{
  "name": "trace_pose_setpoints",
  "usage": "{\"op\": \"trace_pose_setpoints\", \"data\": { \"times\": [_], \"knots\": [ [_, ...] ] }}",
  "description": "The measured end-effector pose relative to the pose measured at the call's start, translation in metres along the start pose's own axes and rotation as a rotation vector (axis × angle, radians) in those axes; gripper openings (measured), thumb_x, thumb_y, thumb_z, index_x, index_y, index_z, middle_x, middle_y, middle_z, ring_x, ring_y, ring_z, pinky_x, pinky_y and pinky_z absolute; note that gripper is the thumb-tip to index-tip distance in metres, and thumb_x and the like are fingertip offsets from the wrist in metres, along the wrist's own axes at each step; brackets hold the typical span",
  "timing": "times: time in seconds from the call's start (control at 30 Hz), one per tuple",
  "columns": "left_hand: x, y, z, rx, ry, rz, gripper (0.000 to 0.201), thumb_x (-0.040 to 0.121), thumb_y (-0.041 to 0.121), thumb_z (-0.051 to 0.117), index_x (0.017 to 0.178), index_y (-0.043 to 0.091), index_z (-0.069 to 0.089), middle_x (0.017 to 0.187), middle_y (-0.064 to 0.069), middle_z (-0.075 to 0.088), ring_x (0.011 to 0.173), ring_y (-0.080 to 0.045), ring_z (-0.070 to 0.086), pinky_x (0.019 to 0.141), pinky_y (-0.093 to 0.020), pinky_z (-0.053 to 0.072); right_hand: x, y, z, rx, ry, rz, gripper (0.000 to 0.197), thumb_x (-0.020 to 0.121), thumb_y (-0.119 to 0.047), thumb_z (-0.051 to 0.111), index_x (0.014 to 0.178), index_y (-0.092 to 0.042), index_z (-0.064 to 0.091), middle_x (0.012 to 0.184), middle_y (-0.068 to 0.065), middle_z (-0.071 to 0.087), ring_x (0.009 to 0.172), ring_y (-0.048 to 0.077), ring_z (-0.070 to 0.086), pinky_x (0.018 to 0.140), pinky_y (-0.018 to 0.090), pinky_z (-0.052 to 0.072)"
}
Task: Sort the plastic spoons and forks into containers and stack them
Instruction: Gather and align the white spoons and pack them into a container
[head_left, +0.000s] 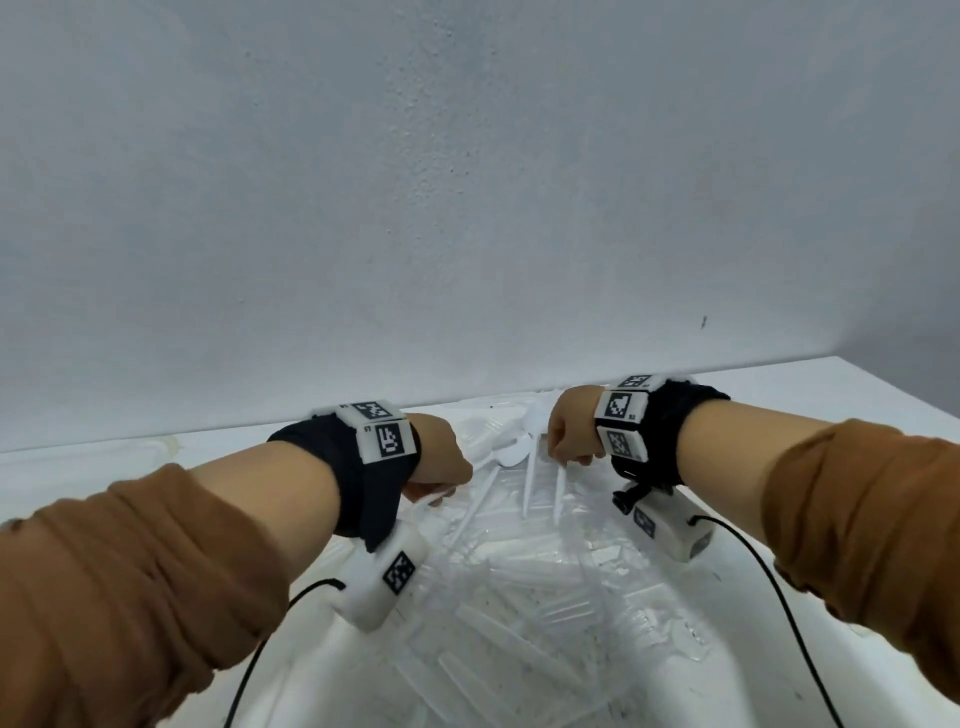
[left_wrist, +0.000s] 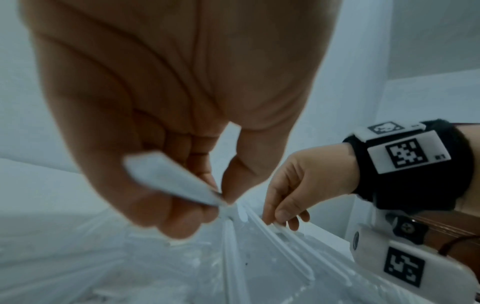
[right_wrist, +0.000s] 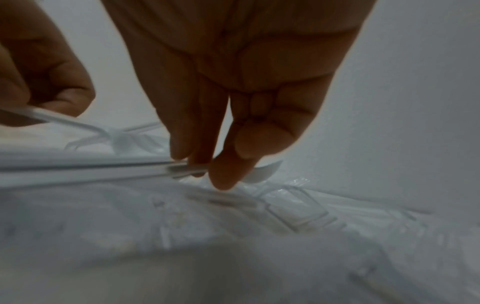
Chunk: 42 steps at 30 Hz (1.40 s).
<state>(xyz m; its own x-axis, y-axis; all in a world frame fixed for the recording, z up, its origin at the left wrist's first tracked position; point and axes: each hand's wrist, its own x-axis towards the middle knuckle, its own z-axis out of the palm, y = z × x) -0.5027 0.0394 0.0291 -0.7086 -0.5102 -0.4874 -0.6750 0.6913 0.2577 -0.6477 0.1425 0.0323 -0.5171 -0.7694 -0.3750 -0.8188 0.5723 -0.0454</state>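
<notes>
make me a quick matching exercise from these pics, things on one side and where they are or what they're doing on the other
Things:
1. left hand
2. right hand
3. brown sleeves
4. clear plastic containers

Places or states:
A. pushed up the forearms
B. pinching white handles down at the pile
C. lying on the white table, near the person
D. gripping one flat white utensil handle

Pairs: 1-D, 2-B, 3-A, 4-C

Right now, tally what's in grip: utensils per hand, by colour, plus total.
White, left hand: 1 utensil, pinched by its handle
White, right hand: 2 utensils, pinched together
Other colours: 0
Total in grip: 3
Too blurred to tell whether they are spoons or forks.
</notes>
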Motion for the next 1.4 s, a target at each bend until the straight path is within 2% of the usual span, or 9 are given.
{"op": "trace_pose_setpoints", "data": {
  "times": [0.1, 0.2, 0.37, 0.5, 0.67, 0.87, 1.17, 1.27, 1.4],
  "knots": [
    [-0.008, -0.002, 0.001, -0.077, -0.004, -0.053, 0.028, 0.096, 0.017, 0.039, 0.072, 0.01, 0.05, 0.061, -0.002, 0.055, 0.041, -0.009, 0.05, 0.044, -0.015, 0.044, -0.003, 0.01, -0.003, 0.117, 0.009, 0.003, 0.022, 0.086, -0.023, 0.061, 0.092, -0.005, 0.073, 0.058, -0.004, 0.06, 0.05, 0.007, 0.052, 0.06, 0.018, 0.048],
    [-0.015, 0.0, 0.003, -0.1, 0.005, -0.123, 0.032, 0.096, 0.018, 0.037, 0.066, 0.009, 0.043, 0.058, -0.003, 0.045, 0.044, -0.013, 0.04, 0.042, -0.017, 0.035, -0.007, 0.02, -0.007, 0.176, 0.022, 0.002, 0.025, 0.083, -0.026, 0.065, 0.091, -0.004, 0.073, 0.061, -0.003, 0.062, 0.058, 0.013, 0.055, 0.076, 0.029, 0.053],
    [-0.028, 0.017, 0.004, -0.019, 0.051, -0.185, 0.035, 0.099, 0.018, 0.034, 0.064, 0.015, 0.035, 0.049, 0.005, 0.042, 0.038, -0.007, 0.035, 0.029, -0.01, 0.023, -0.014, 0.037, -0.014, 0.273, 0.048, 0.002, 0.009, 0.083, -0.014, 0.061, 0.083, -0.006, 0.065, 0.072, 0.007, 0.063, 0.066, 0.021, 0.058, 0.078, 0.034, 0.054],
    [-0.035, 0.031, 0.005, 0.184, 0.145, -0.219, 0.043, 0.098, 0.038, 0.033, 0.066, 0.011, 0.042, 0.06, -0.002, 0.043, 0.046, -0.014, 0.038, 0.044, -0.02, 0.03, -0.015, 0.051, -0.015, 0.438, 0.132, -0.01, 0.012, 0.09, -0.006, 0.05, 0.097, -0.016, 0.051, 0.069, 0.006, 0.062, 0.042, 0.011, 0.06, 0.054, 0.026, 0.054],
    [-0.03, 0.037, 0.009, 0.145, 0.177, -0.205, 0.037, 0.093, 0.044, 0.045, 0.094, 0.008, 0.053, 0.093, -0.008, 0.061, 0.066, -0.017, 0.054, 0.057, -0.021, 0.037, -0.012, 0.05, -0.023, 0.322, 0.216, -0.043, 0.052, 0.092, -0.009, 0.039, 0.141, -0.019, 0.03, 0.093, 0.01, 0.055, 0.059, 0.018, 0.045, 0.055, 0.026, 0.038],
    [-0.016, 0.039, 0.019, 0.031, 0.237, -0.263, 0.038, 0.084, 0.037, 0.065, 0.071, 0.018, 0.035, 0.082, -0.001, 0.059, 0.055, -0.011, 0.049, 0.047, -0.02, 0.036, -0.006, 0.03, -0.024, 0.125, 0.137, -0.158, 0.036, 0.084, -0.031, 0.056, 0.109, -0.006, 0.064, 0.068, 0.002, 0.051, 0.06, 0.019, 0.046, 0.059, 0.026, 0.037],
    [-0.01, 0.037, 0.029, -0.112, 0.238, -0.295, 0.038, 0.08, 0.028, 0.072, 0.071, 0.02, 0.035, 0.075, 0.004, 0.06, 0.058, -0.01, 0.056, 0.053, -0.019, 0.044, 0.017, 0.009, -0.013, 0.126, -0.099, -0.239, 0.023, 0.089, -0.021, 0.057, 0.109, -0.016, 0.068, 0.066, -0.006, 0.058, 0.052, 0.01, 0.046, 0.053, 0.02, 0.04],
    [-0.009, 0.038, 0.034, -0.078, 0.238, -0.301, 0.028, 0.078, 0.024, 0.071, 0.09, 0.016, 0.046, 0.102, -0.005, 0.069, 0.077, -0.018, 0.064, 0.075, -0.027, 0.052, 0.019, 0.01, -0.008, 0.122, -0.087, -0.241, 0.022, 0.087, -0.021, 0.058, 0.102, -0.011, 0.071, 0.066, -0.007, 0.062, 0.05, 0.01, 0.047, 0.052, 0.02, 0.041],
    [-0.011, 0.034, 0.032, -0.137, 0.251, -0.308, 0.049, 0.077, 0.02, 0.07, 0.118, 0.009, 0.046, 0.113, -0.008, 0.066, 0.094, -0.021, 0.067, 0.088, -0.03, 0.053, 0.019, 0.016, -0.007, 0.113, -0.033, -0.243, 0.018, 0.08, -0.022, 0.063, 0.086, -0.009, 0.075, 0.08, 0.002, 0.07, 0.054, 0.014, 0.046, 0.058, 0.024, 0.041]
  ]
}}
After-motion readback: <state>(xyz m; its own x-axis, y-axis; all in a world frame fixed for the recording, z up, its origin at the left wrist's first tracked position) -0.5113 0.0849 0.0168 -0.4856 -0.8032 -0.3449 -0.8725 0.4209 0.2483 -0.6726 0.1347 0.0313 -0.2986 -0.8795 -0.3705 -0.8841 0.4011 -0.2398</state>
